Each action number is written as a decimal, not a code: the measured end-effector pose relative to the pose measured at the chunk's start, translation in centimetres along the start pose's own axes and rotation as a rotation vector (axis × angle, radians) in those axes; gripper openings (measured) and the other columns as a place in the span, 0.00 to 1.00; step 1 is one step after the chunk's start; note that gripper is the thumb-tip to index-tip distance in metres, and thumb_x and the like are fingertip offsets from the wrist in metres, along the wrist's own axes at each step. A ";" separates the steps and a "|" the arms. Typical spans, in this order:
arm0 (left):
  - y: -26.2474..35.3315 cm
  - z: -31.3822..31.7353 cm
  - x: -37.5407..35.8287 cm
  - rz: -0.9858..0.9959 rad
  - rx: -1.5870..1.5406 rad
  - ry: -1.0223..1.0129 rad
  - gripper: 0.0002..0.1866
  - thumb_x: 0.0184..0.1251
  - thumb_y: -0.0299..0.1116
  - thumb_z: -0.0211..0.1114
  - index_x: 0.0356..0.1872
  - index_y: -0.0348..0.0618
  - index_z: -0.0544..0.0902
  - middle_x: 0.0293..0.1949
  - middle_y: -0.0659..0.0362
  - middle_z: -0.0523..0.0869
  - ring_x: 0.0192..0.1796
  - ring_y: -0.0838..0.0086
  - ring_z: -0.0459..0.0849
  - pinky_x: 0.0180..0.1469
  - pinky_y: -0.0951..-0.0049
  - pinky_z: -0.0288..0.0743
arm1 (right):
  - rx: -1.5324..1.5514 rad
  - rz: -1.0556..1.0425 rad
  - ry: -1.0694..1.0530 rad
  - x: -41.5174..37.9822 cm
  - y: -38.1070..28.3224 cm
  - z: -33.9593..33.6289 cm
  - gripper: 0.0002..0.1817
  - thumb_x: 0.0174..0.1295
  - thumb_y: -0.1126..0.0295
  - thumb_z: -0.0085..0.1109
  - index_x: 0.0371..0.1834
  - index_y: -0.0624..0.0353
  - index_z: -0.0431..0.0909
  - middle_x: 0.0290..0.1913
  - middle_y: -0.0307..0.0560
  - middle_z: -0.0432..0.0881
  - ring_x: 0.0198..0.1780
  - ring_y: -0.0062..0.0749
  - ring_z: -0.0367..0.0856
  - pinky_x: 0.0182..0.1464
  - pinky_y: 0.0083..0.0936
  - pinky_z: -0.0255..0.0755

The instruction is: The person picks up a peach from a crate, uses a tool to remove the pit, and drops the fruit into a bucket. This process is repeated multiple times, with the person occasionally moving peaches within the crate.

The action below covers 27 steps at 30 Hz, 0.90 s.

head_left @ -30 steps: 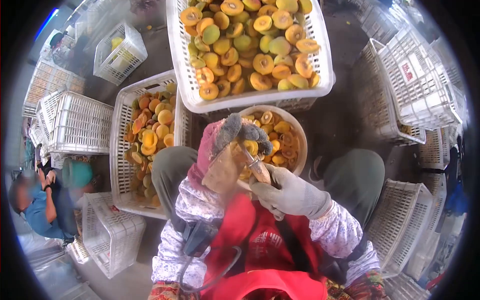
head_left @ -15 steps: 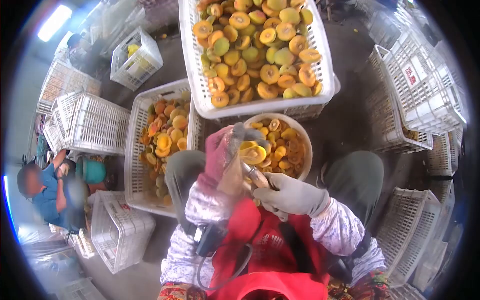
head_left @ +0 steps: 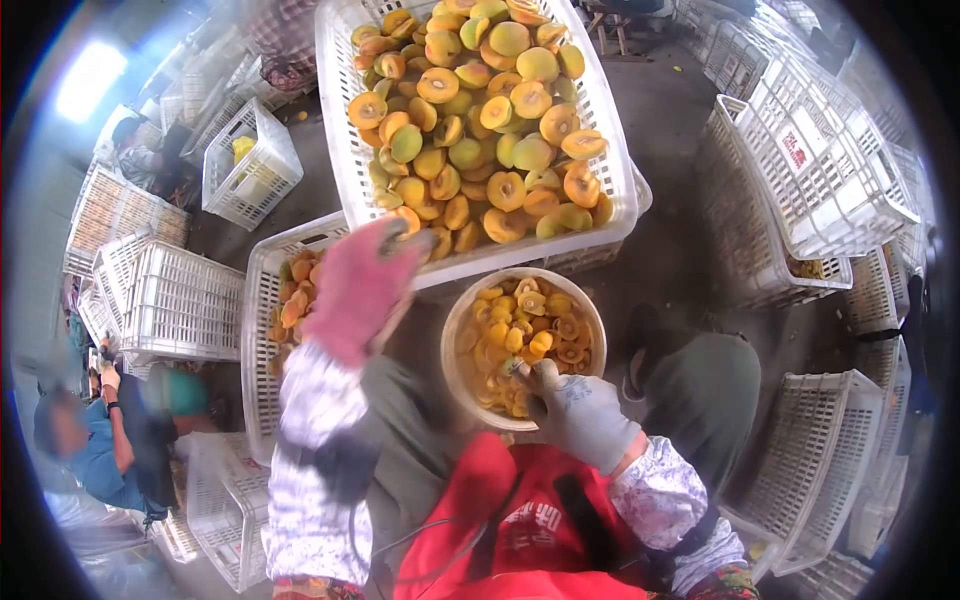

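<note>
My left hand [head_left: 365,285], in a pink and grey glove, reaches over the near left edge of the big white crate [head_left: 630,190] of halved orange and green fruit. Its fingertips are beside a fruit half and smeared, so what they hold is unclear. My right hand [head_left: 585,408], in a grey-white glove, is curled over the near rim of a round white tub [head_left: 450,375]. Its fingers are closed round something small at the fingertips, mostly hidden. Yellow fruit pieces [head_left: 520,325] lie in the tub.
Another crate of fruit [head_left: 256,350] stands at the left, partly beneath my arm. Stacked white crates [head_left: 815,160] line the right side, and more crates [head_left: 185,300] stand at the left. A person in blue [head_left: 95,455] sits at the far left.
My left hand has moved up and left, off the tub to the big crate, and no longer has the yellow fruit. My right hand has shifted slightly right and down; the tool's handle no longer shows.
</note>
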<state>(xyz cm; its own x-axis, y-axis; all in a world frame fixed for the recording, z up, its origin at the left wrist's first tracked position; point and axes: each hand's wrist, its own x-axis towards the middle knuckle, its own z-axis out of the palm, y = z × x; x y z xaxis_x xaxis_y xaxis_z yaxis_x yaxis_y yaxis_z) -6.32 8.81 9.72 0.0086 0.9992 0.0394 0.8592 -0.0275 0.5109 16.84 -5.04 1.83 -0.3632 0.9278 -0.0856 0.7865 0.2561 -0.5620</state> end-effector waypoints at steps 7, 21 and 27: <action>-1.5 15.5 14.2 0.203 0.394 -0.604 0.35 0.56 0.61 0.63 0.50 0.37 0.83 0.52 0.42 0.83 0.56 0.48 0.80 0.58 0.61 0.73 | 0.200 0.140 0.326 -0.1 0.6 -3.5 0.17 0.63 0.63 0.59 0.50 0.57 0.68 0.24 0.53 0.82 0.24 0.51 0.83 0.25 0.43 0.75; 1.3 7.0 -6.6 0.450 -0.515 0.069 0.17 0.63 0.22 0.62 0.53 0.32 0.78 0.48 0.53 0.84 0.50 0.68 0.84 0.56 0.72 0.77 | 0.060 -0.084 0.463 1.5 -2.2 -2.9 0.20 0.58 0.71 0.63 0.52 0.64 0.73 0.35 0.52 0.84 0.32 0.43 0.85 0.32 0.33 0.78; 2.7 10.0 -9.4 -0.169 -1.654 -0.157 0.14 0.72 0.29 0.54 0.55 0.37 0.74 0.46 0.53 0.81 0.47 0.69 0.81 0.49 0.70 0.78 | -0.091 -0.106 0.377 1.1 -1.3 0.1 0.20 0.60 0.67 0.56 0.52 0.66 0.68 0.24 0.48 0.81 0.21 0.42 0.82 0.23 0.35 0.74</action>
<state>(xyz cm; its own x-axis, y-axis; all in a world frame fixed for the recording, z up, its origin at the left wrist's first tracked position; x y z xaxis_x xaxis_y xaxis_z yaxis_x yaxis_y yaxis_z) 1.03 -0.39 2.08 0.1138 0.9842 -0.1353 -0.5739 0.1763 0.7997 15.37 -4.38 2.33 -0.2490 0.9252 0.2865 0.8017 0.3629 -0.4750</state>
